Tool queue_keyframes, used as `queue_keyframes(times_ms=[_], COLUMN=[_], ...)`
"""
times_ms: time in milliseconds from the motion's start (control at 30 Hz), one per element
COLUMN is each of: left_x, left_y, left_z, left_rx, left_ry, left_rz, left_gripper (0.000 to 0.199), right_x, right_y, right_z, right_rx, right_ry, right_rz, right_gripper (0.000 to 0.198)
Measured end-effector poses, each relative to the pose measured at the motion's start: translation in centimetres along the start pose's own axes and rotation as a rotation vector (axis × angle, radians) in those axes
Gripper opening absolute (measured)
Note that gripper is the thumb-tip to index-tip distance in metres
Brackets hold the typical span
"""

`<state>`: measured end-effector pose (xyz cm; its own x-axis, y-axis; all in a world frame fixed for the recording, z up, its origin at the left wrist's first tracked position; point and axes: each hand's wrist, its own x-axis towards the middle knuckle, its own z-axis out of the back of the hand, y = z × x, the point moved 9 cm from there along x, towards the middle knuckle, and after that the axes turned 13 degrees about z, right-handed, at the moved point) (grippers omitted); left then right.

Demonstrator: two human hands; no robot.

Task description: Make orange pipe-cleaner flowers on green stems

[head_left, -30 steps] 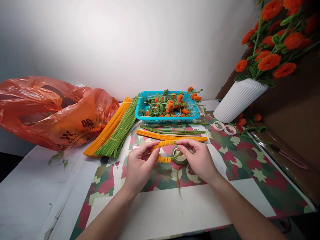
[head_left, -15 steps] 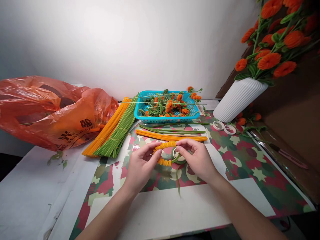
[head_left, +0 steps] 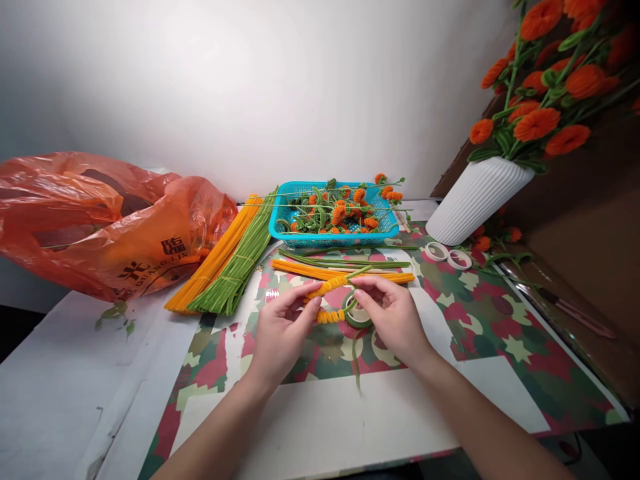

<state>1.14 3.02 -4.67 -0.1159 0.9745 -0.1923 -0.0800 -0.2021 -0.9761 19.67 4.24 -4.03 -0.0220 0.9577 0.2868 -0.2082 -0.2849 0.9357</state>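
Observation:
A yellow pipe cleaner coil [head_left: 331,285], wound in tight turns around a green pipe cleaner [head_left: 361,271], curves into a loop above the table. My left hand [head_left: 283,323] pinches the loop at its left bend, thumb and forefinger closed on the coil. On the other side my right hand [head_left: 393,313] has its fingertips pressed together on the lower green end. The upper green end sticks out to the right past the coil. Just below and behind the fingers lies a roll of green tape [head_left: 349,321], partly covered by my right hand, with a loose strip hanging toward me.
Yellow pipe cleaners [head_left: 300,267] and several green ones lie beyond my hands. Behind them stands a blue basket [head_left: 330,241] of orange flowers. Left are green [head_left: 235,267] and yellow bundles and an orange plastic bag [head_left: 165,227]; right, a white vase [head_left: 475,200] and white tape rolls [head_left: 459,259].
The coil's upper end has tilted up and its green tip now shows. My right hand has let go of that end and moved slightly down, onto the lower green end.

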Motion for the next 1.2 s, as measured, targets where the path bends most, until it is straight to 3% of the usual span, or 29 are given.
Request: queue_keyframes(times_ms=[333, 767, 1033, 1200], left_x=[-0.1, -0.1, 0.1, 0.2], left_y=[-0.3, -0.3, 0.4, 0.6], left_z=[-0.7, -0.8, -0.5, -0.3], left_rx=[0.063, 0.060, -0.099, -0.135], left_ry=[0.061, 0.075, 0.063, 0.050], left_rz=[0.001, 0.004, 0.084, 0.086], left_gripper=[0.024, 0.025, 0.039, 0.032], right_x=[0.1, -0.2, -0.3, -0.5], right_y=[0.0, -1.0, -1.4, -1.6], right_z=[-0.1, -0.7, -0.7, -1.1], right_rx=[-0.033, 0.047, 0.149, 0.217], right_ry=[0.054, 0.087, 0.034, 0.042], right_rz=[-0.002, -0.129, -0.195, -0.236], right_gripper=[0.015, 0.017, 0.018, 0.018])
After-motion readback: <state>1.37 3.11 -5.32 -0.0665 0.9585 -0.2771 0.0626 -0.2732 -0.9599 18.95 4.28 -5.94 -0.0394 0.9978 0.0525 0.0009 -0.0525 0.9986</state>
